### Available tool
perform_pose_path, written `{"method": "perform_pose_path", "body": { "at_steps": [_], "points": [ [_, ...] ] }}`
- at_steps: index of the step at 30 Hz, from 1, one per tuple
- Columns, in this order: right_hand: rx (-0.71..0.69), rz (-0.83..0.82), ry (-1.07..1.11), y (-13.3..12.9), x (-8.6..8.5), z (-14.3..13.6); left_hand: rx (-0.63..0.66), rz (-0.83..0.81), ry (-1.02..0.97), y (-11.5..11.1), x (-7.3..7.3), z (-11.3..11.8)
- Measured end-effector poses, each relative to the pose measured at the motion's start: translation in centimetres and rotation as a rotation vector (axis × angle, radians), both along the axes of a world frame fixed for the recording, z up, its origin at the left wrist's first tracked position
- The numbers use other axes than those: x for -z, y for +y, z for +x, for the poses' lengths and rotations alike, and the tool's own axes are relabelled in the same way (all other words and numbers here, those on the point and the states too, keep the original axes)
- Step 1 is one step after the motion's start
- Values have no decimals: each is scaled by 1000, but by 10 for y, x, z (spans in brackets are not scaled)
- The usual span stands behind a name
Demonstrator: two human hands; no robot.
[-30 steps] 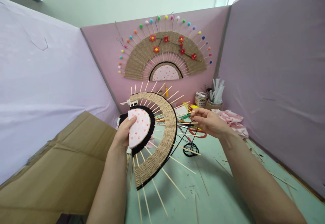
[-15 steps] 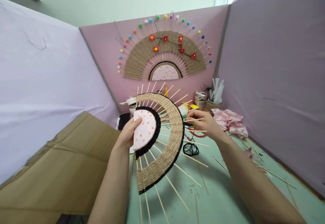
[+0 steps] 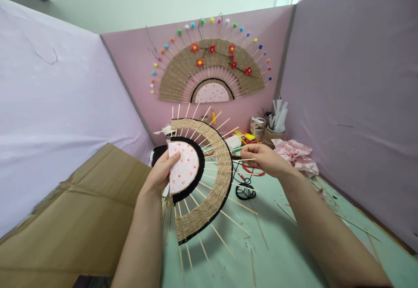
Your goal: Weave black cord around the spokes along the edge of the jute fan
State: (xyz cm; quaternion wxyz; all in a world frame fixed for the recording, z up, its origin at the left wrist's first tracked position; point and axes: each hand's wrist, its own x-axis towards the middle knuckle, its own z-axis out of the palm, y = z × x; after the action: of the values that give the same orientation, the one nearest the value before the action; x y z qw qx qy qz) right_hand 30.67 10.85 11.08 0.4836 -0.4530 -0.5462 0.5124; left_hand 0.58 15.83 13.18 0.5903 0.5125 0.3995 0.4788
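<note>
My left hand (image 3: 163,168) grips the straight edge of a half-round woven fan (image 3: 224,162), its thumb on the pink dotted centre (image 3: 183,167). The fan stands on its side, its thin sticks spreading to the right. A black band rings the centre, and black cord edges the tan woven strip. At the outer rim, my right hand (image 3: 261,157) pinches the black cord between thumb and fingers, among the stick ends. Below that hand, a loose coil of black cord (image 3: 245,191) rests on the green table.
A finished fan (image 3: 212,48) with red flowers and coloured pompoms hangs on the pink panel. Cardboard (image 3: 81,209) lies at the left. Crumpled pink cloth (image 3: 295,155), jars (image 3: 257,127) and loose sticks (image 3: 357,226) are at the right.
The fan has shifted slightly left and turned a little in my left hand. My right hand has drawn slightly away from the fan's rim, with the cord still in its fingers.
</note>
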Motion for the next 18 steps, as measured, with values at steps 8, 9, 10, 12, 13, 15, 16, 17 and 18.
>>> {"method": "perform_pose_path", "body": {
  "at_steps": [8, 9, 10, 12, 13, 15, 16, 17, 18],
  "points": [
    [-26, -89, 250, 0, -5, 9, 3, 8, 31, 2, 1, -5],
    [-11, -83, 263, 0, -6, 10, 2, 6, 33, 3, 1, -5],
    [7, -74, 271, 1, -6, 12, 2, 4, 36, 3, 1, -5],
    [46, -51, 280, 1, -6, 14, 0, 0, 41, 4, 2, -6],
    [66, -37, 282, 1, -6, 15, -1, -1, 44, 4, 2, -6],
    [100, -4, 290, 0, -7, 16, -3, 3, 47, 4, 2, -6],
    [111, 13, 294, 0, -8, 17, -3, 5, 48, 4, 2, -6],
    [121, 28, 297, -1, -9, 17, -2, 5, 49, 4, 1, -6],
    [128, 41, 300, -2, -9, 16, -1, 5, 50, 3, 1, -5]
  ]
}}
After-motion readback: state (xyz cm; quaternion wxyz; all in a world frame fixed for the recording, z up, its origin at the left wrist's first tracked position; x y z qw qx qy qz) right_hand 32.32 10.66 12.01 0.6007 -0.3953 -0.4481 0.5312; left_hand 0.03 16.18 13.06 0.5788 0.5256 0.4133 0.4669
